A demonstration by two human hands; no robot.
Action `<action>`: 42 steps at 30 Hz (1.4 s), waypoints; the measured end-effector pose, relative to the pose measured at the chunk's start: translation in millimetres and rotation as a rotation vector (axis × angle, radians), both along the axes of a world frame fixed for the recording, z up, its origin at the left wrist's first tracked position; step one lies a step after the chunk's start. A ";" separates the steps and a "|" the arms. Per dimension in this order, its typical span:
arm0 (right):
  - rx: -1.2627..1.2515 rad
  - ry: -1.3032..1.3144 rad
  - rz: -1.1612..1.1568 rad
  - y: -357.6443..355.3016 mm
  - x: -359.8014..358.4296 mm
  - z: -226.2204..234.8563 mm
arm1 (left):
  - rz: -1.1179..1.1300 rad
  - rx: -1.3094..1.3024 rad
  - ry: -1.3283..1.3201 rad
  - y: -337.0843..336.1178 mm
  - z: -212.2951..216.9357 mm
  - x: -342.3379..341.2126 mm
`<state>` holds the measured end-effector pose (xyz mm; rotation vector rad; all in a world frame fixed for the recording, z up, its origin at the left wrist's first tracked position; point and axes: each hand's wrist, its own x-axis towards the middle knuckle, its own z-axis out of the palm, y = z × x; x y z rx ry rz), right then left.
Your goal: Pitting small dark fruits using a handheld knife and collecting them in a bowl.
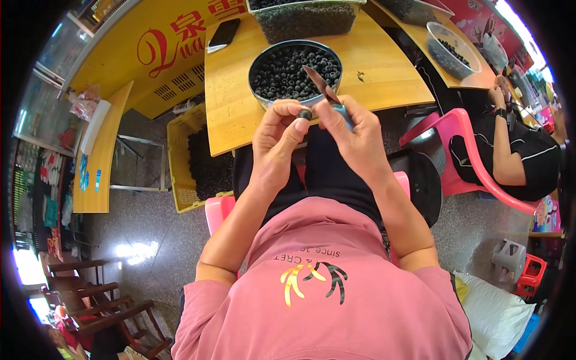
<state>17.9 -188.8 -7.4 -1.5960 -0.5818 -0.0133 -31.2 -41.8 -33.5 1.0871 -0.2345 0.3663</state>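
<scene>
My left hand (279,137) pinches one small dark round fruit (305,114) between thumb and fingertips, just off the near edge of the wooden table (228,90). Beside it, my right hand (351,132) grips a small knife (321,84) by its blue handle, with the blade pointing up and away over a round metal bowl (295,71) full of the same dark fruits. The knife's blade stands close to the held fruit; I cannot tell whether they touch.
A clear tub (306,19) of dark fruits and a phone (224,33) lie farther back on the table. A yellow crate (195,159) of dark fruits stands on the floor at left. At right, another person (516,153) sits on a pink chair (465,147) near a bowl (451,49).
</scene>
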 end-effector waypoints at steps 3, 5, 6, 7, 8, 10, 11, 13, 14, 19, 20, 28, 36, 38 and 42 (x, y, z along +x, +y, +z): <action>0.135 0.143 0.109 4.7 -7.2 -4.5 | 0.031 0.051 -0.024 -4.2 1.1 -4.4; 0.189 0.229 0.166 5.6 -14.4 -0.7 | 0.001 0.024 -0.046 -2.6 -1.7 -5.7; 0.263 0.314 0.192 6.9 -17.0 -2.2 | -0.021 0.033 -0.057 -0.6 -0.9 -8.7; 0.338 0.401 0.218 8.7 -18.2 -4.1 | -0.043 0.042 -0.067 1.9 -0.5 -11.9; 0.336 0.400 0.222 11.1 -18.0 -8.6 | -0.039 0.041 -0.068 5.2 -2.0 -14.9; 0.314 0.451 0.272 15.0 -16.8 -16.3 | 0.016 0.086 -0.011 15.2 -5.7 -20.8; 0.314 0.451 0.272 13.4 -15.0 -16.0 | 0.089 0.121 0.055 25.2 -3.9 -25.7; 0.203 0.329 0.195 8.2 -8.6 -12.1 | 0.247 0.147 0.049 59.6 -3.2 -31.7; 0.193 0.305 0.138 3.0 -2.6 -12.0 | 0.387 0.247 0.056 77.1 3.4 -32.8; 0.262 0.230 -0.037 -25.1 26.3 -11.6 | 0.878 1.018 0.184 193.6 -15.5 -29.4; 0.249 0.246 -0.065 -28.4 27.4 -7.9 | 0.881 1.020 0.184 198.2 -13.6 -27.6; 0.183 0.258 -0.096 -37.6 31.8 -14.5 | 0.434 1.255 -0.062 110.0 36.8 59.7; 0.105 0.202 -0.080 -37.6 28.9 -12.4 | 0.319 1.688 -0.118 61.2 7.5 151.7; 0.103 0.185 -0.078 -38.7 30.8 -13.9 | 0.319 1.666 -0.127 60.5 8.9 153.9; 0.129 0.208 -0.061 -33.8 34.2 -18.2 | 0.163 1.205 0.050 61.1 24.6 129.1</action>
